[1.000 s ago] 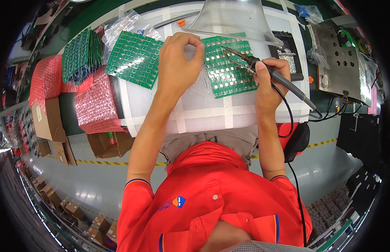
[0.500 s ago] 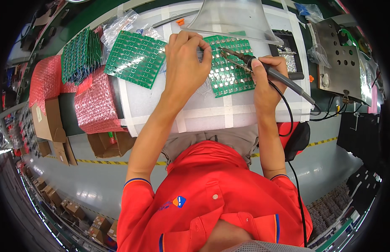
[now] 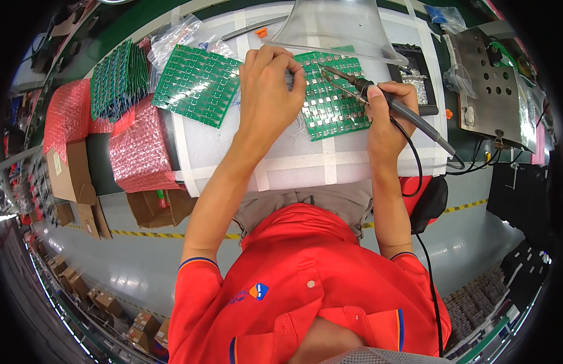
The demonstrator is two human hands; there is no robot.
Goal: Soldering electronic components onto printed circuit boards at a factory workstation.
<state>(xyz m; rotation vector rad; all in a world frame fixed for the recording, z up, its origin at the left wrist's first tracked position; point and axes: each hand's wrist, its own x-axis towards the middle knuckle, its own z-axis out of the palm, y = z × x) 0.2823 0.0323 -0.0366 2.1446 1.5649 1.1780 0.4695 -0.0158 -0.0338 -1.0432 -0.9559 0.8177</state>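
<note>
My right hand (image 3: 385, 124) is wrapped round a soldering iron (image 3: 410, 114) with a grey handle and a thin metal guide below its shaft. Its tip hovers over or touches a green circuit board panel (image 3: 337, 115) with rows of small metal parts; contact cannot be told. At the panel's upper left edge, my left hand (image 3: 267, 88) has its fingers pinched together. Whatever lies between those fingertips is hidden or too fine to name. Thin pale wires (image 3: 298, 128) lie beside the panel, partly under the left hand. Another green panel (image 3: 196, 86) rests to the left.
A clear plastic hood (image 3: 333, 27) stands behind the panel. On the right are a black tray of metallic scraps (image 3: 416, 82) and a perforated metal box (image 3: 489, 85). Stacked green panels (image 3: 116, 82) sit left on pink bubble wrap (image 3: 139, 145). The iron's cable (image 3: 419, 164) hangs by my right forearm.
The soldering iron's tip has shifted slightly up and to the right over the panel, with my right hand moving a little. My left hand stays almost still.
</note>
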